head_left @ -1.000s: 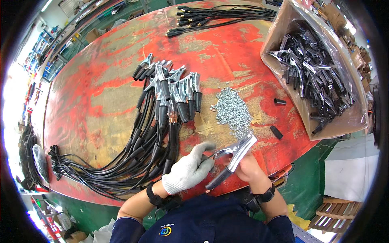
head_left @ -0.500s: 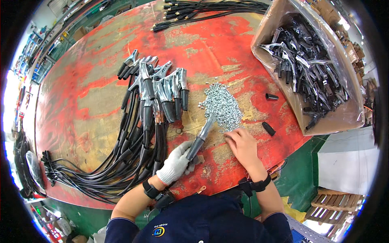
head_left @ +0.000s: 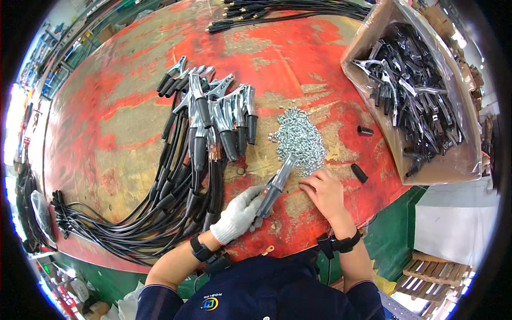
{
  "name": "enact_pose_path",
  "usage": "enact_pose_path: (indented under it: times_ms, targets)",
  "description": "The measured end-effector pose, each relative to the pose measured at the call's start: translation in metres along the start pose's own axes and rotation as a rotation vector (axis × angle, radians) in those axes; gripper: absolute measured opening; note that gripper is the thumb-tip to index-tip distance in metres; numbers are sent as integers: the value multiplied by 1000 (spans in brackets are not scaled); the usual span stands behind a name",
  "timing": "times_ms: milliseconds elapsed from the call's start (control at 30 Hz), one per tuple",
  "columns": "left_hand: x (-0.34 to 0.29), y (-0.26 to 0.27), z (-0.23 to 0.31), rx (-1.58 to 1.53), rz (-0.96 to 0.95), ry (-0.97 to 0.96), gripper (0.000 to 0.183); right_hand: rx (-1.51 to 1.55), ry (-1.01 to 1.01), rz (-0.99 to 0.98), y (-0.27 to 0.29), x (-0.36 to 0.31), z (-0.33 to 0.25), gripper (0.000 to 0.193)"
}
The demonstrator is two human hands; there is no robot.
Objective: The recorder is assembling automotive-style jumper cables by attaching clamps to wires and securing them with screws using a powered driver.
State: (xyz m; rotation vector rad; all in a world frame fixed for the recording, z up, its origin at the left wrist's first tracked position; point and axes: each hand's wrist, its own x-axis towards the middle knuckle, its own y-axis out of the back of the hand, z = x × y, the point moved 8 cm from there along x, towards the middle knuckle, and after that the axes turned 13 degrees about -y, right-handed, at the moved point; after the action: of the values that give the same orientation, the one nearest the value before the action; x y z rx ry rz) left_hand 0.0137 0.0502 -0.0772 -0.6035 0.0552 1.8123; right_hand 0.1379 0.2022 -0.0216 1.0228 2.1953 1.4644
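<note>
In my left hand [head_left: 238,216], covered by a white knit glove, is a metal spring clamp [head_left: 279,181] with black handle sleeves. Its silvery jaw end points up and right, at the lower edge of a heap of small shiny screws [head_left: 300,140]. My bare right hand [head_left: 327,195] rests at the heap's near right edge, thumb and fingertips drawn together. Whatever may be between those fingertips is too small to make out. Left of the heap lie several similar clamps [head_left: 228,125] joined to black cables [head_left: 122,233].
An open cardboard box [head_left: 369,104] lined with clear plastic holds many loose clamps [head_left: 413,88] at the right. Two black sleeves [head_left: 359,173] lie between it and the screws. More black cables [head_left: 288,12] lie at the table's far edge. A copper lug [head_left: 269,249] sits near my body.
The clamp in my left hand has turned, now showing its side and both handles. My right hand stays by the screws. The whole view has shifted slightly.
</note>
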Motion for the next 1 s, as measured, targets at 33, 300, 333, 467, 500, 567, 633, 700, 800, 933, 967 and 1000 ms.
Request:
enact_pose_path:
  times_ms: [33, 300, 333, 467, 500, 567, 633, 700, 800, 933, 967, 1000]
  targets:
    - [0, -1, 1, 11, -3, 1, 37, -1, 4, -2, 0, 1, 0, 12]
    - [1, 2, -6, -11, -7, -4, 37, -41, -21, -28, 4, 2, 0, 13]
    - [2, 2, -7, -6, -11, -18, 37, -44, -19, -31, 4, 2, -1, 13]
    - [2, 2, -4, 16, -23, -46, 36, -51, -11, -6, 4, 0, 2, 13]
    - [2, 2, -4, 12, -20, -48, 36, -46, 7, 11, 5, 0, 0, 13]
    - [1, 4, -5, 17, 2, -51, 37, 16, -30, 17, 6, -1, -1, 15]
    - [1, 4, -4, 32, 15, -55, 37, 80, -62, 19, 3, -3, -11, 16]
    - [-2, 5, -1, 50, 34, -56, 37, 418, -92, -20, -5, -6, -39, 20]
    - [-3, 5, 7, 71, 14, -35, 41, 433, -86, -13, -22, -8, -60, 21]
    - [-4, 3, 9, 50, 0, -56, 44, 563, -128, -3, -32, -7, -64, 19]
    - [-4, 5, 8, 46, 8, -55, 44, 565, -124, -11, -32, -6, -67, 19]
    - [-4, 5, 7, 49, -3, -62, 43, 537, -122, -3, -28, -4, -68, 19]
